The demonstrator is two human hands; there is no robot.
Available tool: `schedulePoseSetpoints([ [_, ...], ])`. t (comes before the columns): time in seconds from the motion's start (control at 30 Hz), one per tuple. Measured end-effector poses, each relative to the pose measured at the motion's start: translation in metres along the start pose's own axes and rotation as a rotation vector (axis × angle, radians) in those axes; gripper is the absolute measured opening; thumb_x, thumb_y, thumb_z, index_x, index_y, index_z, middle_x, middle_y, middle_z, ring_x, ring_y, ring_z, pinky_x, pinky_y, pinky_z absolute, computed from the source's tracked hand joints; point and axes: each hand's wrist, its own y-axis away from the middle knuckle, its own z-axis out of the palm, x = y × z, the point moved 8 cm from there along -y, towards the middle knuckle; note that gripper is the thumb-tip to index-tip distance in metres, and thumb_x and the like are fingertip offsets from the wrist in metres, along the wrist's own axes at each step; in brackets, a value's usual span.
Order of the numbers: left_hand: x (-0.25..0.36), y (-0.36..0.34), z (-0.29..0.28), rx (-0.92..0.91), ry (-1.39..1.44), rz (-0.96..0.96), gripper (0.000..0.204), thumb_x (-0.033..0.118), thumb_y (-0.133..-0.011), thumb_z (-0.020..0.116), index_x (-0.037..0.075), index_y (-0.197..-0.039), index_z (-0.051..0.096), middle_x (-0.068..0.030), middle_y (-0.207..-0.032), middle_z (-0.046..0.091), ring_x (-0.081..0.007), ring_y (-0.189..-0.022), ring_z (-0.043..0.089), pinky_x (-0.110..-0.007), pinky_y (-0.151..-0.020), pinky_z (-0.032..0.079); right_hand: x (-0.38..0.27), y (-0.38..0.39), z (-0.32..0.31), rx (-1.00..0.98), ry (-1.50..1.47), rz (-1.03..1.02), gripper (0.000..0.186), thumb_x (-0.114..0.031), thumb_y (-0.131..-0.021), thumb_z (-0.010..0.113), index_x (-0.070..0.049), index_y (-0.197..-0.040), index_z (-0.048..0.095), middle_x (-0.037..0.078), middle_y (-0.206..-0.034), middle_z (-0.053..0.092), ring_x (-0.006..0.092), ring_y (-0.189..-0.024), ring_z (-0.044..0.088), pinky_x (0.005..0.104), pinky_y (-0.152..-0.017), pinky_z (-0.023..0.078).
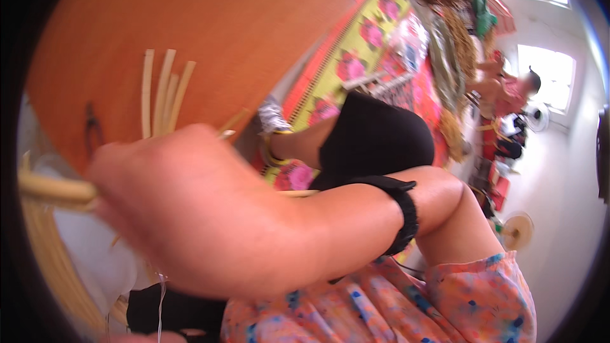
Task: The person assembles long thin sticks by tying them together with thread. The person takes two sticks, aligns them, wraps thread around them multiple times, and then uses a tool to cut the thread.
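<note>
My right hand, blurred, reaches across to the left and is closed round a pale cane rod; a black band circles that arm. Flat pale strips stand up just behind the hand, against an orange board. Dark pliers lie on the board. Bundled long canes and white translucent plastic are below the rod. A sliver of what seems my left hand shows at the bottom edge, fingers hidden.
My black-clad knee and leg rest over a floral mat. Dried fibre bundles and heaped items line the right. A co-worker sits farther back, near a fan and windows.
</note>
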Motion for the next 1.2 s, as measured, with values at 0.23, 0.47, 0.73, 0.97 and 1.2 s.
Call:
schedulePoseSetpoints([
  [0.23, -0.05, 0.021, 0.003, -0.047, -0.671, -0.604, 0.016, 0.001, -0.091, 0.056, -0.006, -0.104, 0.062, 0.0001, -0.067, 0.053, -0.0044, -0.055, 0.045, -0.019, -0.05, 0.034, -0.016, 0.01, -0.003, 0.023, 0.026, -0.096, 0.016, -0.01, -0.097, 0.054, 0.001, -0.102, 0.064, -0.001, -0.067, 0.055, 0.0044, -0.059, 0.049, 0.0225, -0.052, 0.04],
  [0.47, -0.06, 0.027, 0.038, -0.266, -0.528, -0.671, 0.009, -0.004, -0.089, 0.062, -0.005, -0.097, 0.064, 0.0008, -0.06, 0.057, -0.0013, -0.054, 0.049, -0.018, -0.048, 0.038, -0.02, 0.014, 0.005, -0.024, -0.069, -0.092, 0.022, -0.012, -0.102, 0.046, 0.004, -0.102, 0.062, -0.003, -0.069, 0.051, 0.0028, -0.058, 0.041, 0.0189, -0.052, 0.034],
  [0.73, -0.056, 0.032, 0.036, -0.296, -0.494, -0.638, 0.005, -0.001, -0.09, 0.062, -0.003, -0.095, 0.063, -0.0003, -0.059, 0.055, -0.0018, -0.052, 0.047, -0.02, -0.046, 0.036, -0.017, 0.008, 0.015, -0.041, -0.114, -0.102, 0.024, -0.014, -0.103, 0.045, 0.005, -0.107, 0.061, -0.002, -0.07, 0.05, 0.0039, -0.06, 0.04, 0.0187, -0.054, 0.033],
  [0.97, -0.057, 0.03, 0.033, -0.285, -0.497, -0.627, 0.007, -0.001, -0.09, 0.061, -0.004, -0.096, 0.063, -0.0009, -0.06, 0.056, -0.0027, -0.053, 0.048, -0.02, -0.047, 0.037, -0.017, 0.007, 0.019, -0.05, -0.141, -0.074, 0.024, -0.014, -0.103, 0.046, 0.004, -0.107, 0.061, -0.002, -0.071, 0.05, 0.0039, -0.06, 0.041, 0.0179, -0.054, 0.033],
  [1.2, -0.057, 0.027, 0.035, -0.312, -0.52, -0.618, 0.008, -0.003, -0.091, 0.058, -0.005, -0.096, 0.063, 0.0017, -0.06, 0.055, -0.002, -0.054, 0.047, -0.019, -0.049, 0.038, -0.018, 0.007, 0.019, -0.039, -0.161, -0.055, 0.023, -0.014, -0.101, 0.048, 0.004, -0.098, 0.063, -0.002, -0.07, 0.053, 0.0035, -0.062, 0.046, 0.0192, -0.055, 0.038],
])
